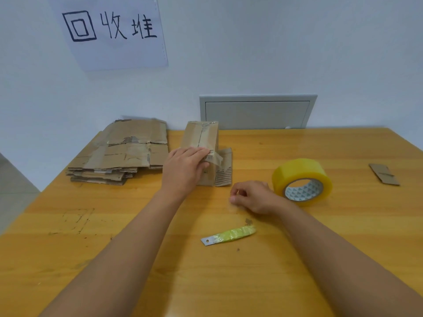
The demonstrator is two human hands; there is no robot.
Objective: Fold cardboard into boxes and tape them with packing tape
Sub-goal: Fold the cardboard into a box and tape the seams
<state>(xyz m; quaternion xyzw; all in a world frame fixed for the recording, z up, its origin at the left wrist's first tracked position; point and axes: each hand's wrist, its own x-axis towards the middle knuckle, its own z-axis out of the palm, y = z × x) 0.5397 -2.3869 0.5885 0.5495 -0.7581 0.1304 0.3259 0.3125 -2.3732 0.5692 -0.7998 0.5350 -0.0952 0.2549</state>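
A small taped cardboard box point(202, 136) stands upright at the middle of the wooden table point(91, 236), with a loose flap point(224, 168) hanging at its right side. My left hand point(183, 170) rests over the box's near face, fingers against a loose strip of clear tape point(214, 157). My right hand point(251, 197) hovers low over the table in front of the box, fingers curled with thumb and forefinger pinched together; what they pinch is too small to tell. A yellow roll of packing tape point(302, 180) lies just right of that hand.
A stack of flattened cardboard point(121, 154) lies at the back left. A blade wrapped in yellow-green tape point(229, 235) sits near the front centre. A small cardboard scrap point(384, 175) is at the far right. A paper sign point(112, 30) and a grey panel point(256, 113) are on the wall.
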